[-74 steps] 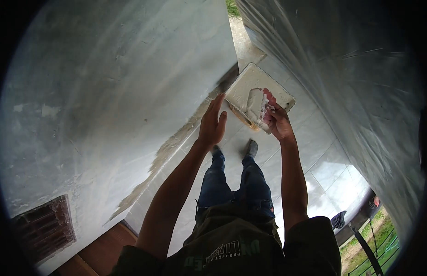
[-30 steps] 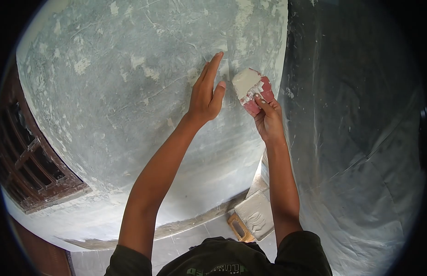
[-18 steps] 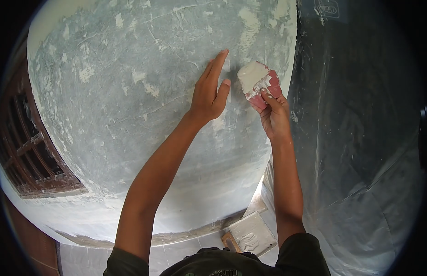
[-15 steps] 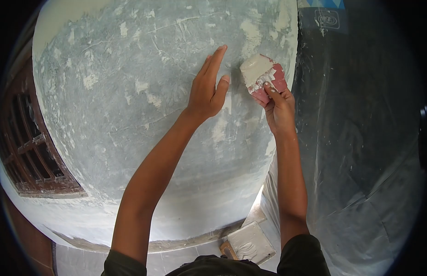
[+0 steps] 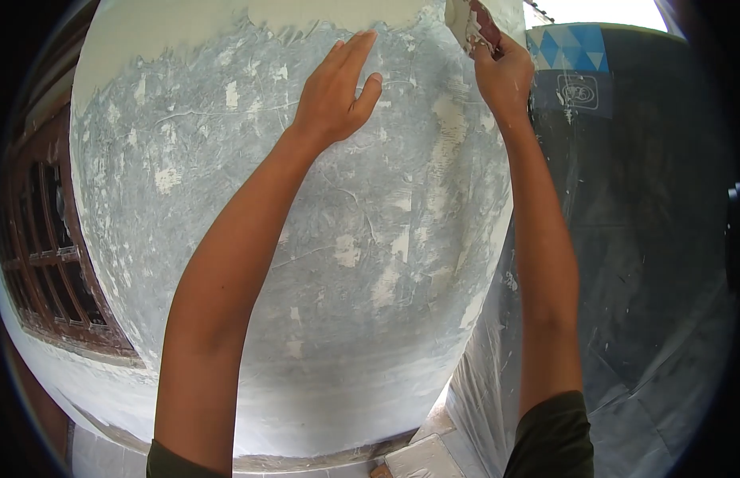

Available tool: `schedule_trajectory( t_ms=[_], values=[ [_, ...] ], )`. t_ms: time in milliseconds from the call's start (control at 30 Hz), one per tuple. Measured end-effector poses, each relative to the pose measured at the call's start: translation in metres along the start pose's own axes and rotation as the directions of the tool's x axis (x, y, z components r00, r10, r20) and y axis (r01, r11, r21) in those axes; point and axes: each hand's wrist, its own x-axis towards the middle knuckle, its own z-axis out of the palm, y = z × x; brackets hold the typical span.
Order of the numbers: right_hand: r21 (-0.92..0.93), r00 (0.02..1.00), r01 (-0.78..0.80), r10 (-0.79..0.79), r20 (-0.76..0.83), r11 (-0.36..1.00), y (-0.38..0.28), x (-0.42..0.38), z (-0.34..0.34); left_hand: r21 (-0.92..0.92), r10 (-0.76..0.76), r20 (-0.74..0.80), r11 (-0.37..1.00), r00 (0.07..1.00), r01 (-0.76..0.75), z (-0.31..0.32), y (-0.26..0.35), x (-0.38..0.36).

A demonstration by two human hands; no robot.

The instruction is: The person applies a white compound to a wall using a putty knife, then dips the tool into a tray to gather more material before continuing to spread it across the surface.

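Note:
My right hand (image 5: pixel 505 80) grips a red putty scraper (image 5: pixel 487 25) smeared with off-white putty, raised at the wall's upper right edge. The top of the scraper is cut off by the frame. My left hand (image 5: pixel 338 92) is open, its fingers stretched out over the wall just below the coated band. The grey wall (image 5: pixel 306 207) carries scattered pale patches and thin raised lines. Along its top runs a smooth cream putty layer (image 5: pixel 186 28) with a ragged lower edge.
At the left is a brown wooden window frame (image 5: pixel 55 247) with bars. Dark plastic sheeting (image 5: pixel 641 199) hangs to the right, with a blue-and-white triangle print (image 5: pixel 569 48) near its top. On the floor below lies a putty-covered board (image 5: pixel 424 460).
Both hands have moved up, the right one carrying the scraper to the top edge of the view. The view has tilted upward, showing more of the cream layer.

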Motion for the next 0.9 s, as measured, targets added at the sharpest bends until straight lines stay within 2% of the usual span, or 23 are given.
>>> schedule_trajectory(
  t_ms=[33,67,100,133,167,300,367,533,600,633,667,733,767,833,867,900],
  values=[
    [-0.256,0.991,0.114,-0.128,-0.040,0.960,-0.001,0.009,0.005,0.023,0.010,0.001,1.000,1.000,-0.010,0.001,-0.008,0.000],
    [-0.257,0.990,0.118,-0.133,-0.040,0.959,0.009,0.019,0.012,0.046,0.018,0.004,0.999,1.000,-0.018,0.002,-0.013,0.000],
    [-0.290,0.936,0.324,-0.350,-0.040,0.900,0.021,0.031,0.019,0.046,0.019,0.001,0.999,1.000,-0.019,0.004,-0.016,-0.002],
    [-0.323,0.834,0.512,-0.550,-0.034,0.796,0.030,0.042,0.026,0.063,0.029,0.012,0.998,0.999,-0.030,0.003,-0.014,-0.003],
    [-0.309,0.802,0.558,-0.597,-0.039,0.770,0.035,0.048,0.033,0.079,0.039,0.026,0.996,0.999,-0.041,0.003,-0.012,-0.004],
    [-0.281,0.790,0.580,-0.612,-0.034,0.765,0.048,0.060,0.055,0.114,0.006,0.024,0.993,1.000,-0.009,0.004,-0.011,-0.003],
    [-0.387,0.814,0.570,-0.563,0.144,0.725,0.050,0.051,0.054,0.081,0.028,0.008,0.996,1.000,-0.029,0.003,-0.012,-0.004],
    [-0.456,0.836,0.538,-0.517,0.184,0.709,0.047,-0.022,0.038,0.077,0.031,0.004,0.997,1.000,-0.032,0.004,-0.012,-0.004],
    [-0.286,0.822,0.567,-0.552,0.139,0.772,0.037,-0.043,0.029,0.083,0.036,-0.004,0.996,0.999,-0.036,0.004,-0.012,-0.005],
    [-0.230,0.806,0.586,-0.588,0.068,0.777,0.032,-0.038,0.029,0.093,0.036,0.001,0.995,0.999,-0.036,0.005,-0.012,-0.005],
    [-0.233,0.802,0.591,-0.593,0.069,0.772,0.029,-0.023,0.028,0.104,0.035,0.008,0.994,0.999,-0.036,0.006,-0.011,-0.004],
    [-0.305,0.848,0.515,-0.528,0.045,0.801,0.030,0.015,0.033,0.105,0.025,0.011,0.994,1.000,-0.026,0.006,-0.010,-0.005],
    [-0.305,0.847,0.516,-0.529,0.042,0.801,0.032,0.033,0.040,0.113,0.015,0.011,0.993,1.000,-0.016,0.005,-0.010,-0.004],
    [-0.259,0.917,0.384,-0.399,-0.006,0.886,0.038,0.061,0.054,0.108,0.016,0.016,0.994,1.000,-0.017,0.006,-0.012,-0.005],
    [-0.258,0.916,0.386,-0.401,-0.009,0.886,0.047,0.068,0.056,0.102,0.017,0.018,0.995,1.000,-0.018,0.006,-0.013,-0.005],
    [-0.400,0.854,0.504,-0.513,0.093,0.766,0.057,0.071,0.055,0.103,0.018,0.018,0.994,1.000,-0.020,0.005,-0.013,-0.005]
  ],
)
